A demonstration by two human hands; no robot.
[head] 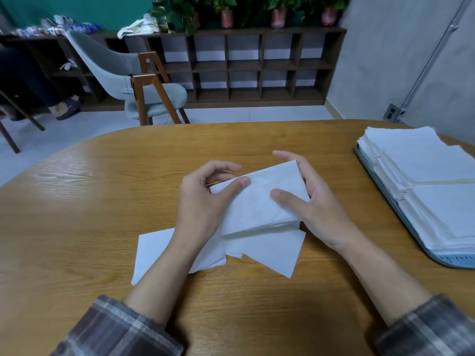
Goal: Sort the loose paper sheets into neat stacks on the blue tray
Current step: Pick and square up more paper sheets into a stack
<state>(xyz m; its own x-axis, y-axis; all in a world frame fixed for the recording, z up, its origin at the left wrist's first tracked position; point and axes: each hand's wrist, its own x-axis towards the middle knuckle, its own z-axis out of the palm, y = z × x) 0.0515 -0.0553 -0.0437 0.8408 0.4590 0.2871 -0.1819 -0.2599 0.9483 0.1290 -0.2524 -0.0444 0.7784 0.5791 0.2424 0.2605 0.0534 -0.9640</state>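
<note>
So from my remote seat: both hands are clamped on a thin white bundle [257, 201] held just above the table [77, 201], mid-scene. The left hand [205, 201] has its thumb on top and fingers curled behind the left end, and the right hand [318, 204] has its thumb pressed on top with fingers cupping the far right edge. My worry is the stuff looks soft and floppy, so if either thumb eases off, the near edge could fan out and the squaring-up is wasted. Two loose sheets [277, 250] lie on the table right under the bundle, and the left forearm crosses over the left one, so I reckon a careless swing could drag it out of place. The blue tray [442, 260] sits well off to the right, already loaded with stacks [424, 176] that look tall and a bit ragged at the edges, so dropping the bundle on crooked could nudge them. Nothing sits between hands and tray. Far side has just a chair [128, 80], a shelf unit [244, 68] and plants [226, 9], none in the way.
</note>
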